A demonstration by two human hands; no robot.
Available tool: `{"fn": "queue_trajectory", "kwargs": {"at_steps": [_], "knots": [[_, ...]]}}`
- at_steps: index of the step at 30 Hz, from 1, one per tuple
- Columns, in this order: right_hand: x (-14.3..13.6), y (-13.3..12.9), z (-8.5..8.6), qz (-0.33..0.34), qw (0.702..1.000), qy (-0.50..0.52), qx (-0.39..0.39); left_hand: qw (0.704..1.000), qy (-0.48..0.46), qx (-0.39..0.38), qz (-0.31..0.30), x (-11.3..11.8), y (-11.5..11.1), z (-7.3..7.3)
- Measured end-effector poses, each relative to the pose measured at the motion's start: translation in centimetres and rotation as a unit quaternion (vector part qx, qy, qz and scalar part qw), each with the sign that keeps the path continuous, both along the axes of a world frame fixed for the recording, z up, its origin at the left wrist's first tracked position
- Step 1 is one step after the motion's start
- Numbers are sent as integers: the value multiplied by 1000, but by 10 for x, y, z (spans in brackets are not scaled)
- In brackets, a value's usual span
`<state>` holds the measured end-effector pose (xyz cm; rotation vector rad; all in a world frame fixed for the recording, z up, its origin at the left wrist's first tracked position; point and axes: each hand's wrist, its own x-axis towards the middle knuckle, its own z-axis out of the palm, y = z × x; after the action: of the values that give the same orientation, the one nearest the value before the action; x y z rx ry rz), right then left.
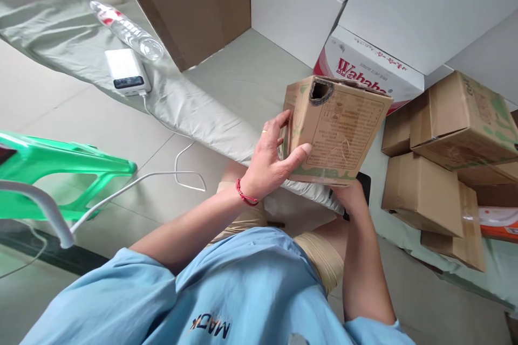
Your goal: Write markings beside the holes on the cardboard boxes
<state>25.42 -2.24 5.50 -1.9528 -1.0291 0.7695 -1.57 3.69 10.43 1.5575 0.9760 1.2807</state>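
A brown cardboard box (pixel 340 129) with printed text and a green pattern is held up in front of me, tilted. One upper corner has a dark ragged hole. My left hand (pixel 275 153) grips its left side, thumb on the printed face and fingers round the edge; a red cord bracelet is on that wrist. My right hand (pixel 350 194) is under the box's lower right edge, its fingers mostly hidden by the box. A dark flat object (pixel 364 186) shows beside the right hand; I cannot make out what it is.
Behind stands a white and red carton (pixel 372 64). Stacked cardboard boxes (pixel 424 188) are on the right. A large brown carton (pixel 194 0), a plastic bottle (pixel 127 32) and a white power bank (pixel 127 73) with a cable lie on the cloth-covered surface. A green stool (pixel 68 172) stands left.
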Motion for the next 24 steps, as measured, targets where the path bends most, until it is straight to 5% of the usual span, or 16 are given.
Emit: {"fn": "queue_trajectory", "kwargs": {"at_steps": [6,11,14,19,24], "knots": [[8,-8,39,-111,982,39,151,999,-21,-32,3,-4,0,-4],[-31,9,46,-66,956,80,275,995,-32,-64,-65,-1,-12,4],[-48,5,53,-62,952,43,296,992,1,-71,-103,-8,-29,18],[-40,-11,94,-162,944,17,286,980,31,-91,-173,-24,-68,44],[-14,-11,105,-173,945,89,262,976,105,-35,-188,-15,-88,44]]}}
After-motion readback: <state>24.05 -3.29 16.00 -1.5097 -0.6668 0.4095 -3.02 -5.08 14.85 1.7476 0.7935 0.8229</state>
